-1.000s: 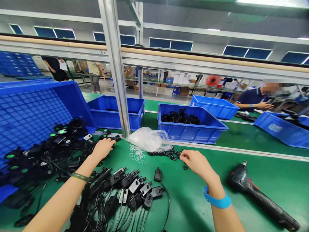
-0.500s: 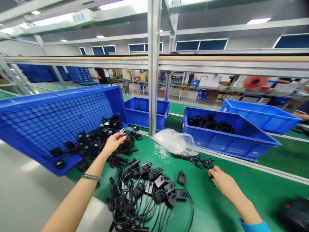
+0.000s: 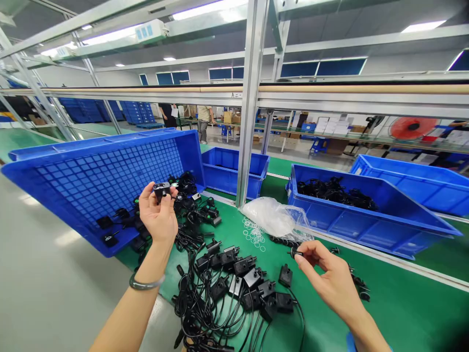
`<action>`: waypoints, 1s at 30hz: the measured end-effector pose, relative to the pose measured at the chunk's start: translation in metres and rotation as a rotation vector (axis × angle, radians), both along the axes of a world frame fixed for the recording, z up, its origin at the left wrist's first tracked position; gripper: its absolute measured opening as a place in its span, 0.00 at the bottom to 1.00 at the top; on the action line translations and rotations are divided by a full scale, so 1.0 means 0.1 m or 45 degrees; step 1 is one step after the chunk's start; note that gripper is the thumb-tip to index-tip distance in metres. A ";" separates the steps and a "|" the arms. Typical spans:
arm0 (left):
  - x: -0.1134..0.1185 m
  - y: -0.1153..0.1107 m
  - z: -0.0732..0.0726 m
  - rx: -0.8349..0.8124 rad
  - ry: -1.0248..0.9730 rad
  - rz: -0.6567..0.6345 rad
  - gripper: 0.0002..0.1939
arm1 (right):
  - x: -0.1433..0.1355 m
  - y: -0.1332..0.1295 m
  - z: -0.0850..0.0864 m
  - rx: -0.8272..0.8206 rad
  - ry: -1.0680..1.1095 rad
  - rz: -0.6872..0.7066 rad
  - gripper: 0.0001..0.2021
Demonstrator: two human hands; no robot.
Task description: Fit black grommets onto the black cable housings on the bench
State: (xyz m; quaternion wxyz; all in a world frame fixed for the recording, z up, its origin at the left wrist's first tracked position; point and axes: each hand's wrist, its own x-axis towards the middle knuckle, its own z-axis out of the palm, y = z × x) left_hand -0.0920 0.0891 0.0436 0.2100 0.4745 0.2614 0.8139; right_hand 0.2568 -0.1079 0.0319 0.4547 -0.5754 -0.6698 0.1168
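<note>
While my left hand (image 3: 159,220) grasps one black casing (image 3: 161,189) before the tilted blue crate (image 3: 91,186) | fingers (image 3: 305,268) of my right hand (image 3: 331,277) pinch one small black fitting (image 3: 294,253) | on desk (image 3: 399,288), between hands: corded black units (image 3: 254,277), several; loose white rings (image 3: 251,226) near clear bag (image 3: 273,219).

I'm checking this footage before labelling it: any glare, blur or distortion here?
Head view: the ceiling lights look washed out and the floor shows glare; head view: left hand and right hand look fairly sharp, the nearer right-side bin seems stretched, the bottom-right corner is dark and blurred.
</note>
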 end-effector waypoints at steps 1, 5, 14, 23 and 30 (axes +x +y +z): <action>0.02 -0.02 -0.05 -0.087 0.110 -0.036 0.23 | -0.08 0.00 0.05 0.039 0.015 0.030 0.05; 0.06 0.04 -0.42 -0.523 0.678 -0.238 0.17 | -0.33 -0.01 0.16 0.098 0.053 0.160 0.02; -0.24 0.83 0.57 -0.252 0.369 0.215 0.22 | -0.47 -0.12 0.23 0.173 0.055 0.227 0.03; -0.48 0.63 0.02 -0.485 0.750 0.042 0.21 | -0.44 -0.15 0.25 0.188 0.028 0.246 0.03; -0.71 0.83 0.56 -0.238 0.497 0.226 0.19 | -0.46 -0.16 0.27 0.200 -0.005 0.271 0.03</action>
